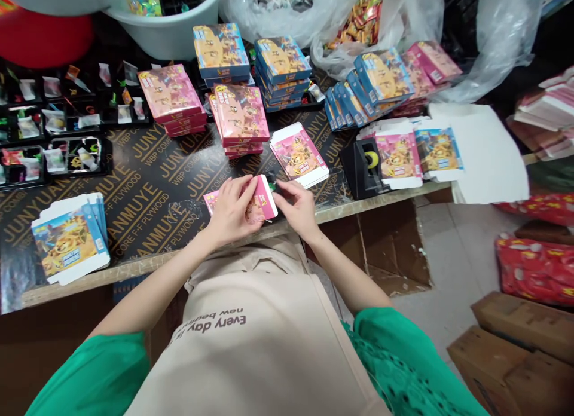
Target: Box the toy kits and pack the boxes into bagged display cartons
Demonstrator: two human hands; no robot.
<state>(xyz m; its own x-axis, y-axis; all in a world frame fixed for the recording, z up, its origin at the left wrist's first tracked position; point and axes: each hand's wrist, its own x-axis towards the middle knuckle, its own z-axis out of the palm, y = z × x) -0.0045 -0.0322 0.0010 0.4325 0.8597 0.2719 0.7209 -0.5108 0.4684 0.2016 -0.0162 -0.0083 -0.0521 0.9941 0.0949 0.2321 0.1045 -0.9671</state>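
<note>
Near the table's front edge, my left hand is wrapped over a flat pink printed box and holds it down. At the box's right end my right hand has its thumb and fingers closed together. A small dark and green piece shows by those fingertips; whether they grip it or the box's end flap is hidden. Just behind lies a stack of flat pink cartons. Pink filled boxes stand piled beyond my left hand.
Blue flat cartons lie at the left front. Black trays with small bagged toys fill the left back. Blue boxes are stacked behind. A black tape dispenser stands at the right, beside more cartons. Brown boxes sit on the floor.
</note>
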